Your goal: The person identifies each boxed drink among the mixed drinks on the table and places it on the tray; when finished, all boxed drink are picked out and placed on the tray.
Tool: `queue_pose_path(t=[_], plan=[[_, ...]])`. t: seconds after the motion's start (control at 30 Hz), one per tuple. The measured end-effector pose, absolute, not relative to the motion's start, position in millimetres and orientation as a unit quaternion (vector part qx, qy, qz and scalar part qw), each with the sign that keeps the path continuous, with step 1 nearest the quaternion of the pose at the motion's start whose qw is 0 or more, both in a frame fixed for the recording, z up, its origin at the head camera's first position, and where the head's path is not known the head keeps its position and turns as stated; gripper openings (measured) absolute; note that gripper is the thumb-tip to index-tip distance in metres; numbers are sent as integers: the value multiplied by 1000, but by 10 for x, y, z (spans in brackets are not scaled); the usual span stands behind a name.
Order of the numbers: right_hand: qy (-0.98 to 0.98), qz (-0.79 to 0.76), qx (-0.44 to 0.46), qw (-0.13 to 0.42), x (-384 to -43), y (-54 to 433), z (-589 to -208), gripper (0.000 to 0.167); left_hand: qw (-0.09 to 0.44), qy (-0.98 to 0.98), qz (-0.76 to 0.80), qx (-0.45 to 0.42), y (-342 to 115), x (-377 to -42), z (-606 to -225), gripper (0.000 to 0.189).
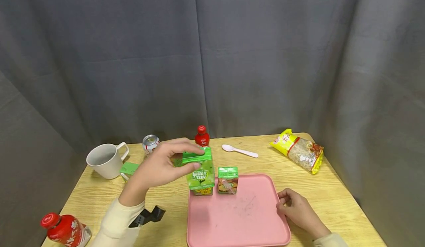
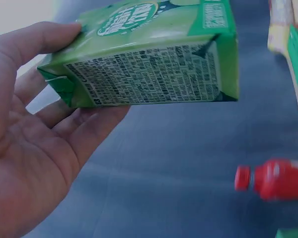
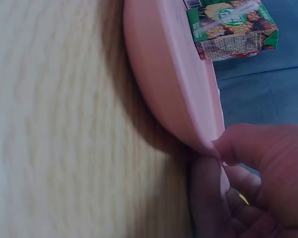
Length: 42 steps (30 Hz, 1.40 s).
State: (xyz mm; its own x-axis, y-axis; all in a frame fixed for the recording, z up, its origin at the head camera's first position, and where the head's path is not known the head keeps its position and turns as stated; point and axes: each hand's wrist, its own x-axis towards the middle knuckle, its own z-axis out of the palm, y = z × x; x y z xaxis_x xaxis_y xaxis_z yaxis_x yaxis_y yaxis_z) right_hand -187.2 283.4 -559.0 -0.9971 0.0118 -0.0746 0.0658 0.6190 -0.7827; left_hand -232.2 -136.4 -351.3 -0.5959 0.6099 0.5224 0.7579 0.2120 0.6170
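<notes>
In the head view my left hand [image 1: 156,167] grips a green juice box [image 1: 201,177] by its upper part, thumb in front and fingers over the top. The box is held above the back left corner of a pink tray [image 1: 244,225]. Below it, the lower part of a box with a yellow picture [image 1: 203,192] shows; the rest is hidden. Beside that, a juice box with a brown fruit picture [image 1: 228,186] stands on the tray. My right hand [image 1: 300,207] pinches the tray's right rim between thumb and fingers, as the right wrist view confirms.
Left of the tray are a white mug [image 1: 105,162], a green carton [image 1: 130,168], a can [image 1: 151,141] and a lying red-capped bottle [image 1: 70,231]. Behind it are a small red bottle [image 1: 202,138] and a white spoon [image 1: 239,150]. A yellow food bag [image 1: 300,152] lies back right.
</notes>
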Motion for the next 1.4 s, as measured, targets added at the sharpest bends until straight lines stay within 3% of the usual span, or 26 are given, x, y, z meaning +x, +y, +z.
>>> queue_pose_path(t=[0.6, 0.9, 1.4], plan=[[889, -456, 20, 33, -1889, 2849, -5612, 24, 64, -732, -401, -547, -163, -2685, -3832, 22], [888, -458, 22, 26, -1890, 2846, -5627, 24, 25, -776, -357, -519, 157, -2755, -4107, 25], [887, -461, 16, 23, -1870, 2845, -5604, 25, 18, -849, -273, -452, 368, -2891, -4405, 26]])
